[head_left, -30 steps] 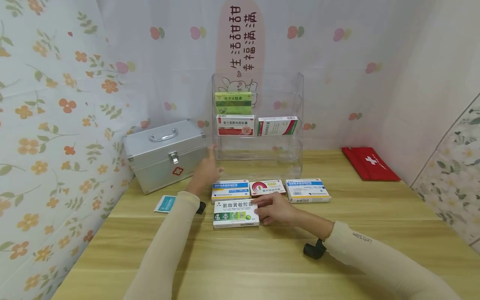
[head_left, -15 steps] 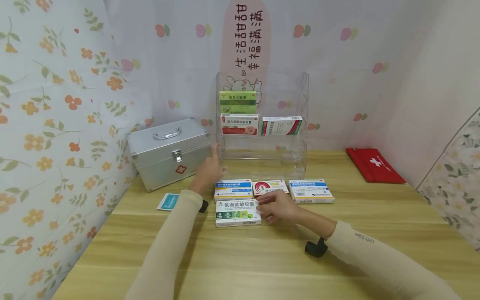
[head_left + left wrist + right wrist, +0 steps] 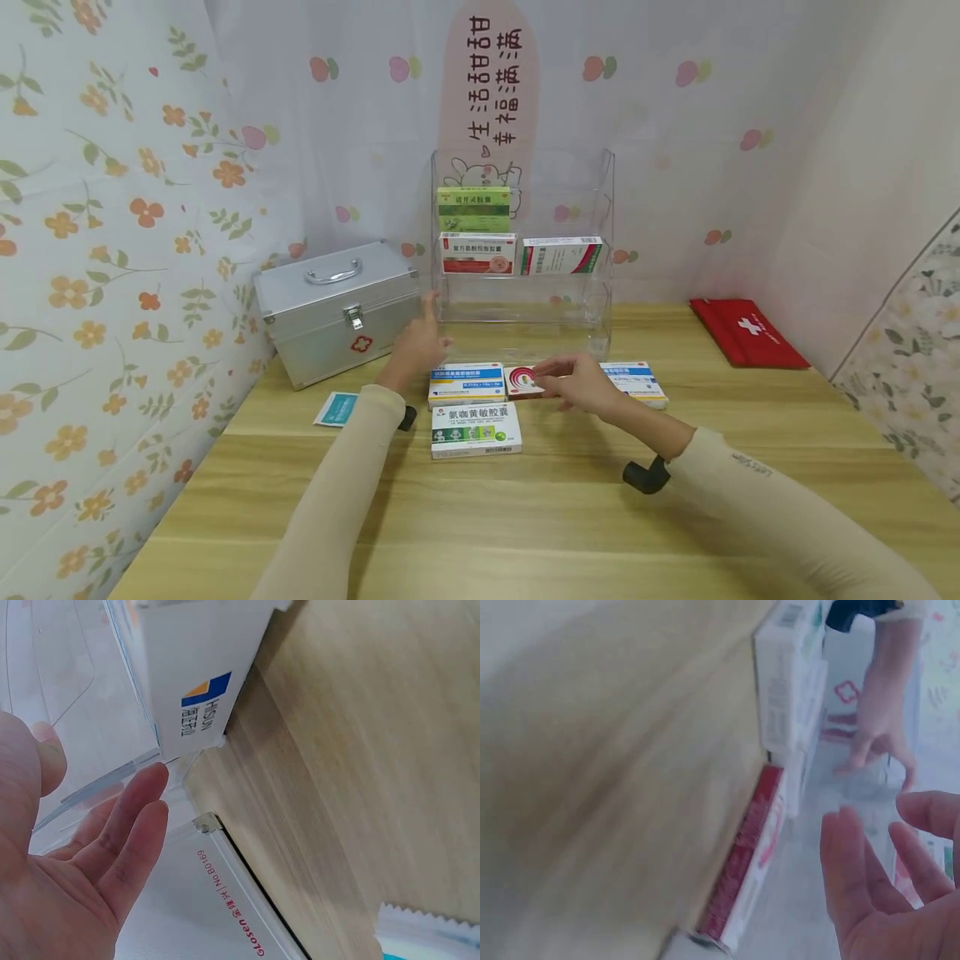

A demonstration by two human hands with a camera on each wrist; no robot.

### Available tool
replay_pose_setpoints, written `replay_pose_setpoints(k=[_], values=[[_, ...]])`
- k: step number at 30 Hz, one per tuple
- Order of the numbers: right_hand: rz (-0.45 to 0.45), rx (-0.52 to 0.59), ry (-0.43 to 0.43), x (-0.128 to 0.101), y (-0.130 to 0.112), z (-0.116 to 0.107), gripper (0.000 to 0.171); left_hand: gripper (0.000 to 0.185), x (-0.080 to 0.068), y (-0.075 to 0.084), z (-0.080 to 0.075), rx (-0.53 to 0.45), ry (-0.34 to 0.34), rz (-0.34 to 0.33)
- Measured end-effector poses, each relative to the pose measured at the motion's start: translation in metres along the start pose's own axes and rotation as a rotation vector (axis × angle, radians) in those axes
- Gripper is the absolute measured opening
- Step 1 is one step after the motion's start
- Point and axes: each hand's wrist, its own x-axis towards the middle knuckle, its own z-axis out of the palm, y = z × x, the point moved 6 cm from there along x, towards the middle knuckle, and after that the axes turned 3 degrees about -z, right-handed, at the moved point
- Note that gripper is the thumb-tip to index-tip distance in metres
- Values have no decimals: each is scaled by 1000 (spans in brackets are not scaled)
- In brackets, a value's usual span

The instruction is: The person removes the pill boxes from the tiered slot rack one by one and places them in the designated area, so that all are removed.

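Note:
My left hand point(image 3: 420, 346) is open, fingers straight, its fingertips against the lower left edge of the clear acrylic rack point(image 3: 600, 287); the left wrist view shows the hand point(image 3: 90, 847) flat beside the rack's wall point(image 3: 97, 750). My right hand point(image 3: 573, 385) hovers open over the red-and-white medicine box point(image 3: 521, 382), holding nothing. In the right wrist view its fingers point(image 3: 855, 862) are spread above that red box point(image 3: 742, 862), blurred. A blue-striped box point(image 3: 465, 383), a green-and-white box point(image 3: 475, 429) and another blue-striped box point(image 3: 637, 382) lie on the table.
The rack holds a green box point(image 3: 473, 208), a red-and-white box point(image 3: 477, 252) and a green-red box point(image 3: 561, 254). A silver first-aid case point(image 3: 337, 308) stands at the left, a small teal sachet point(image 3: 336, 408) before it. A red first-aid pouch point(image 3: 746, 332) lies at the right.
My right hand has left the green-and-white box and moved up and right, over the red-and-white box. The left hand has stayed at the rack.

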Motion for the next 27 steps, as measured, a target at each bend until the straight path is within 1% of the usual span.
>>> replay_pose_setpoints(k=[2,4,7,10,12,15,17,18,20,23,25,27], values=[[-36,-35,40,2,-4,-10,29,94,0,1,2,-4,-1,5],[-100,-91,75,6,-7,-21,27,94,0,1,2,-15,-1,7],[-172,-166,120,19,-8,-38,26,94,0,0,2,-12,7,-8],[-240,-210,164,34,-9,-56,25,95,0,-2,3,0,3,-27],[-284,-268,226,43,-15,-69,24,95,1,-1,3,-5,0,-21],[-344,-378,347,51,-30,-88,24,94,1,2,4,-22,0,-1],[-361,-444,422,56,-40,-98,24,94,2,2,4,-18,-5,-2],[-369,-463,443,59,-45,-102,24,94,2,1,4,-15,-4,-4],[-380,-476,465,65,-54,-109,24,94,2,0,4,-2,-4,-11],[-381,-515,456,76,-63,-116,27,94,1,-1,2,11,9,-2],[-371,-554,444,82,-66,-121,30,93,0,0,0,8,20,9],[-335,-594,426,86,-66,-125,34,93,0,1,1,3,23,16]])
